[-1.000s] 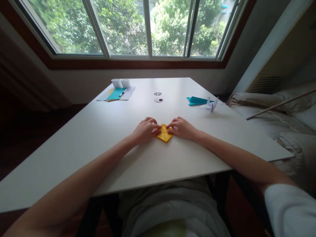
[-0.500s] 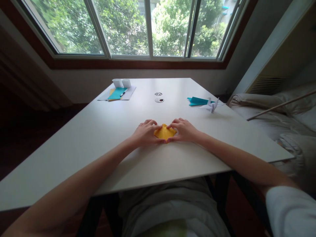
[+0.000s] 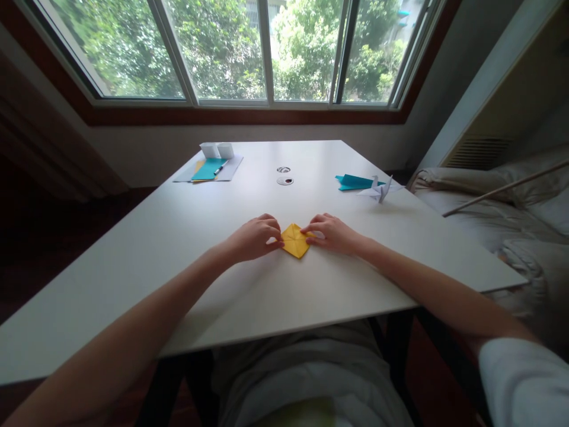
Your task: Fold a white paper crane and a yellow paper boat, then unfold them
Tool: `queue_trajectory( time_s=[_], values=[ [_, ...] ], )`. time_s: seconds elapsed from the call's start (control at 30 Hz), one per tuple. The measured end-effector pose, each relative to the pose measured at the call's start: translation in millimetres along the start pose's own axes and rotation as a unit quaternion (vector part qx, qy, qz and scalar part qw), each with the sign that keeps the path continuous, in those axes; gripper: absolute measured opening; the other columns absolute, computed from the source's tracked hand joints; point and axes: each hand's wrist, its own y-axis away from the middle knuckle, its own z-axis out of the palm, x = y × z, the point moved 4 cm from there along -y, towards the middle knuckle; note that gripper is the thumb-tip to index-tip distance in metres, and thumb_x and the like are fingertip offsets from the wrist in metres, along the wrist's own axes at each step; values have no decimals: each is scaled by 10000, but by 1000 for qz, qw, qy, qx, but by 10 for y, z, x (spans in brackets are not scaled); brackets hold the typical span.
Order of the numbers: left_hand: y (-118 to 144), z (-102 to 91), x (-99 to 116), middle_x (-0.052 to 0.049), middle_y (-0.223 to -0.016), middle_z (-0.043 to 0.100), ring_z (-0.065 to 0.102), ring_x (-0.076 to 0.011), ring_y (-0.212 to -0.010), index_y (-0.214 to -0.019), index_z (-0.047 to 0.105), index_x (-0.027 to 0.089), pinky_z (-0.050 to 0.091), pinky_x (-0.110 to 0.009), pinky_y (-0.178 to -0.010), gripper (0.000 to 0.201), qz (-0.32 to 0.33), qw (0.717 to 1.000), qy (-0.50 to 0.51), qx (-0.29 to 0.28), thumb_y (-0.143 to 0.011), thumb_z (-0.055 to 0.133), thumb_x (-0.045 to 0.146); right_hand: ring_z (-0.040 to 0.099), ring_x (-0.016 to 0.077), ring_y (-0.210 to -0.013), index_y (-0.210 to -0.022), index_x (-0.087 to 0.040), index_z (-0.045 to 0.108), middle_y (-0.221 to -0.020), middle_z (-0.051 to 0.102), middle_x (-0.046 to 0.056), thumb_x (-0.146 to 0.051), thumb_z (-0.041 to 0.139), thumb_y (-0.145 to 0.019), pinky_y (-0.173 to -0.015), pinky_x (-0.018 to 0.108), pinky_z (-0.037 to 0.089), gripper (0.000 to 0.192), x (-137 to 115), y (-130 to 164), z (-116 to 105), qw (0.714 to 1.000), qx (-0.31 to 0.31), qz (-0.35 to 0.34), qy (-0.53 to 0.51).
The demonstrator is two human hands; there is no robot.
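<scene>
Left hand [image 3: 258, 237]: digits narrow at the left corner of the yellow folded paper [image 3: 295, 244]; paper: between both hands, nearer the tabletop's [image 3: 275, 302] front edge; right hand [image 3: 331, 233]: digits narrowly parted, partly hiding the right corner; whether either hand pinches cannot be told.

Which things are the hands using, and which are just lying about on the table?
Being used:
Yellow folded paper
Left hand and right hand, both touching that paper

Just lying about:
Blue folded paper
White paper bird
Blue sheet on other sheets
Pen
Two white box-like things
</scene>
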Motion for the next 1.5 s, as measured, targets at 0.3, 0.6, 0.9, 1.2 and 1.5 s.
queue_trajectory(
  time_s=[0.3, 0.6, 0.9, 1.2, 1.5],
  values=[
    [-13, 4, 112, -30, -955, 661, 590, -142, -866, -902, 666, 213, 446, -236, -787, 250, 50, 997, 56, -34, -834, 435, 145, 540, 166, -881, -1013, -240, 653, -952, 615, 66, -189, 489, -848, -819, 311, 411, 238, 87, -26, 18, 999, 13, -19, -29],
    [12, -12, 195, -38, -944, 656, 595, -155, -835, -871, 686, 226, 445, -240, -751, 200, 35, 997, 70, -28, -800, 500, 243, 548, 167, -897, -919, -203, 657, -940, 639, 59, -175, 473, -847, -815, 310, 424, 200, 16, -13, -18, 997, 19, -59, -36],
    [7, -7, 47, -12, -872, 657, 584, -172, -821, -832, 657, 237, 416, -235, -598, 206, -83, 996, -37, -3, -808, 468, 315, 555, 190, -897, -898, -189, 655, -932, 647, 70, -337, 563, -801, -818, 329, 415, 199, -58, 10, -84, 999, 12, -37, 0],
    [19, -28, 79, -27, -892, 628, 586, -150, -763, -851, 670, 242, 426, -231, -645, 199, -23, 999, 8, -32, -800, 501, 334, 548, 189, -902, -876, -190, 670, -943, 648, 68, -301, 554, -808, -820, 330, 421, 175, -44, 27, -93, 999, 10, -46, 3],
    [23, -25, 194, -41, -878, 611, 578, -151, -794, -956, 680, 273, 442, -233, -685, 229, 22, 998, 40, -36, -817, 499, 292, 546, 190, -899, -1002, -213, 658, -968, 609, 85, -268, 523, -826, -827, 342, 426, 228, 29, 40, -90, 999, 12, -35, 7]
  ],
)
